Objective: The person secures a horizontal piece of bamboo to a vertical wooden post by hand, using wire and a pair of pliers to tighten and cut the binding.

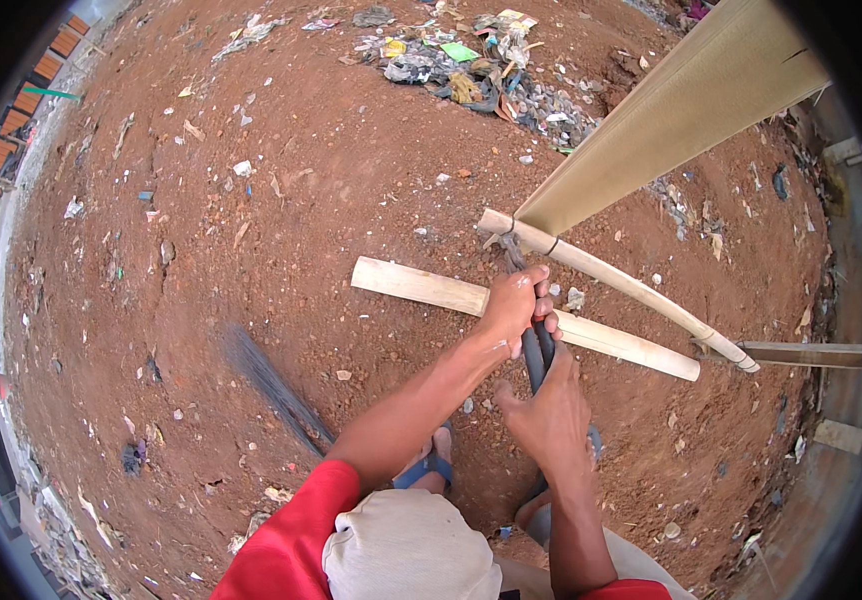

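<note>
My left hand (514,305) and my right hand (549,410) both grip the dark handles of a long pincer tool (536,350) that points down and away from me. Its jaws (507,248) meet the end of a thin bamboo pole (611,275), where a wire tie holds the pole to a wide upright bamboo post (671,120). A second pale pole (431,288) lies flat on the red soil just behind my hands. My feet in blue sandals (429,462) stand below the tool.
Red dirt ground (251,300) is strewn with small litter. A rubbish pile (471,70) lies at the far top. A grey plank (801,353) joins the thin pole at right. A dark streak (271,385) crosses the soil at left.
</note>
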Available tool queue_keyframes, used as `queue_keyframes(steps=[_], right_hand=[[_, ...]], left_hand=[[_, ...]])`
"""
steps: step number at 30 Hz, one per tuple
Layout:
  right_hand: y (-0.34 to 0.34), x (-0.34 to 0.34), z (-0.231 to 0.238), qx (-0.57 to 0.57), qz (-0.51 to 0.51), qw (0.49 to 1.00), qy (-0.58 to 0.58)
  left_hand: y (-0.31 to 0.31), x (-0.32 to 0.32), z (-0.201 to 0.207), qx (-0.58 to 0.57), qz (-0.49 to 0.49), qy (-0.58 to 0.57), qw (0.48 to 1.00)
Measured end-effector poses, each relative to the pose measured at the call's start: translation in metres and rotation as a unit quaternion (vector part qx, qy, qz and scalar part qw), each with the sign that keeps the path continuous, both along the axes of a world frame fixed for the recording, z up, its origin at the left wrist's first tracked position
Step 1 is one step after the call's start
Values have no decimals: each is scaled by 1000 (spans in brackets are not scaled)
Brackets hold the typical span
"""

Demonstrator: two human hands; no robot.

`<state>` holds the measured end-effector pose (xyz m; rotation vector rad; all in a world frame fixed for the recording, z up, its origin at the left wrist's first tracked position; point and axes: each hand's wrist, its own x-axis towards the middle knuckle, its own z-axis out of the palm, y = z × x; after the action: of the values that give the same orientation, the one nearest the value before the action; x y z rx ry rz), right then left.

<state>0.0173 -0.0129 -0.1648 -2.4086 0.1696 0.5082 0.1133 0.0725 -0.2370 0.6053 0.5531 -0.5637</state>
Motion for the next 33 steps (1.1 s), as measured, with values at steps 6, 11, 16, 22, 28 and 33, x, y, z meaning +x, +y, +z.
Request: queue_keyframes(steps=[6,11,16,22,28,33], right_hand=[[-10,4,-35,-58,-11,998,23],[-34,17,-63,-104,22,994,-1],[-48,26,-71,-86,31,996,3],[-32,20,-51,-83,34,996,29],[-22,-4,-57,384,-108,897,191],[-2,-11,-55,823,-157,383,389]], left_hand=[[-7,-3,-13,68,42,-35,996],[-24,0,-28,63,128,-93,985],[-33,4,-38,71,139,-123,980],[-24,-2,-35,80,127,-105,983],[16,-22,-9,72,45,-120,989],[33,-4,-8,-161,-53,-94,981]])
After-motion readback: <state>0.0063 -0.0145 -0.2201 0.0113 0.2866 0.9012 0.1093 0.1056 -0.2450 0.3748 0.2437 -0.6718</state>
